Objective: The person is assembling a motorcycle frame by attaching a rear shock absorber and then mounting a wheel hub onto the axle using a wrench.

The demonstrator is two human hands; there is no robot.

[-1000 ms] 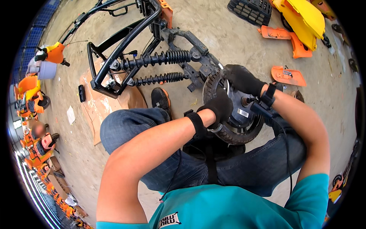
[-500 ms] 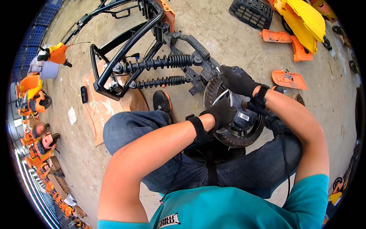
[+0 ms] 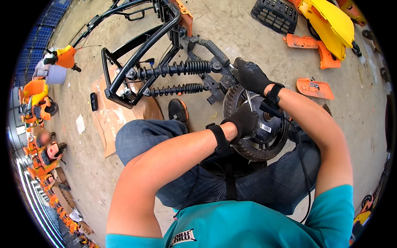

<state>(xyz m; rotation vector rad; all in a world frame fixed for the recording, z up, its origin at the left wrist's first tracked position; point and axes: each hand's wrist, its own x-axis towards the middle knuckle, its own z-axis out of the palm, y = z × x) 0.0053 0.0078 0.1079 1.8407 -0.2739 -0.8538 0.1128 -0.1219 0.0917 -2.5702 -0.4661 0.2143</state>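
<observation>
Wheel (image 3: 260,135) between legs (image 3: 138,142), just short of swingarm (image 3: 216,50). Shocks (image 3: 194,67) span swingarm to frame (image 3: 136,60), ahead-left; frame's near end over cardboard (image 3: 108,126). Panel (image 3: 315,88) on floor (image 3: 248,41), right of wheel; crate (image 3: 275,16) beyond.

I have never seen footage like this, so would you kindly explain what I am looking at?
There is no robot here: a person works in dark gloves, filmed by a head-worn fisheye camera looking down, so straight edges bend. The left hand appears to hold a slim silvery tool over a wheel. The right hand is beside the wheel end of a black frame; its grip is hidden. On the floor are flattened cardboard, an orange panel and a black crate.
</observation>
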